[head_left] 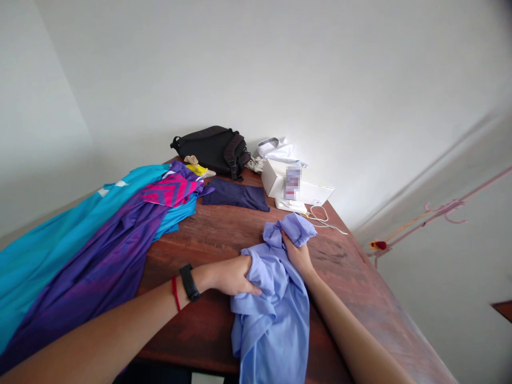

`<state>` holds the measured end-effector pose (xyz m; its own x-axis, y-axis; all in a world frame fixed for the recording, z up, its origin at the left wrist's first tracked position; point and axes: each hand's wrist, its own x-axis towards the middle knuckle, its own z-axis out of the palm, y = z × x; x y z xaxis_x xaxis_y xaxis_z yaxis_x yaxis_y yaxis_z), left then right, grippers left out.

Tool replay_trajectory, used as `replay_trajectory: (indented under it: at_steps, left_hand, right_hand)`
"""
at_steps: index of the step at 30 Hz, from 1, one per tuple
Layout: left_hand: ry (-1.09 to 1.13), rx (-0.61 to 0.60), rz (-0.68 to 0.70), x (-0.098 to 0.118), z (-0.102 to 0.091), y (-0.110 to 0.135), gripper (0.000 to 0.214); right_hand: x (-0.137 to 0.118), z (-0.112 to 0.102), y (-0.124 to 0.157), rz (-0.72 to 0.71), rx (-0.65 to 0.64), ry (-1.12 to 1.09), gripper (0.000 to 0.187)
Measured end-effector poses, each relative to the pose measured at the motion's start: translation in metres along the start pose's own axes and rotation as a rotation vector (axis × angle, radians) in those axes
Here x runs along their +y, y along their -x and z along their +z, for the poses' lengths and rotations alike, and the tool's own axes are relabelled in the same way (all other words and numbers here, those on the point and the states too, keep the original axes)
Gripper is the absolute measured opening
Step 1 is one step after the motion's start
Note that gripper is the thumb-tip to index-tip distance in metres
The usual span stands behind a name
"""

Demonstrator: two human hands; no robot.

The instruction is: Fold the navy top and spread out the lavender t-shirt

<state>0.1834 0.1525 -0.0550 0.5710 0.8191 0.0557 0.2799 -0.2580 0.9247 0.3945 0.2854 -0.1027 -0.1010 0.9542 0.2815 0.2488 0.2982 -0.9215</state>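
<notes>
A light blue garment (276, 314) lies bunched on the wooden table (216, 234), its lower part hanging toward me over the front edge. My left hand (234, 274), with a black band and a red string on the wrist, grips a fold on the garment's left side; some of its fingers are hidden in the cloth. Farther up, my right hand (296, 253) is closed around the gathered far end, where the fabric sticks out past my fingers. I cannot make out which kind of garment it is.
Turquoise and purple clothes (116, 240) spread over the table's left side. A folded dark navy cloth (236, 194) lies mid-table. Behind are a black backpack (208, 146), a white box (274, 178), a phone-like upright object (292, 183) and a white cable (320, 214). A pink rack (436, 213) stands right.
</notes>
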Motion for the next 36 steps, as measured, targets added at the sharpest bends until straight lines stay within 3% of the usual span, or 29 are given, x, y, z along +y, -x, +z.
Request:
replay_trajectory:
  at_steps: [18,22,27,29,32,36]
  left_hand:
    - [-0.091,0.038,-0.034,0.003,-0.004,0.003,0.063]
    - [-0.048,0.025,0.002,0.003,-0.004,0.002,0.042]
    - [0.043,0.096,0.020,0.002,-0.006,-0.002,0.011]
    - [0.087,0.129,-0.032,0.002,-0.009,-0.003,0.004]
    - [0.180,0.189,-0.108,0.003,-0.016,-0.002,0.009]
    - [0.264,0.336,-0.089,0.007,-0.026,-0.001,0.011]
  right_hand:
    - [0.004,-0.001,-0.001,-0.001,-0.021,0.020,0.056]
    - [0.004,0.000,-0.001,-0.005,-0.003,0.021,0.059]
    - [0.000,-0.001,-0.003,-0.007,0.064,-0.019,0.065]
    - [0.001,-0.003,-0.005,0.015,0.106,-0.037,0.066]
    - [0.006,-0.006,-0.010,0.089,0.210,-0.092,0.069]
    - [0.009,-0.012,-0.015,0.097,0.324,-0.153,0.068]
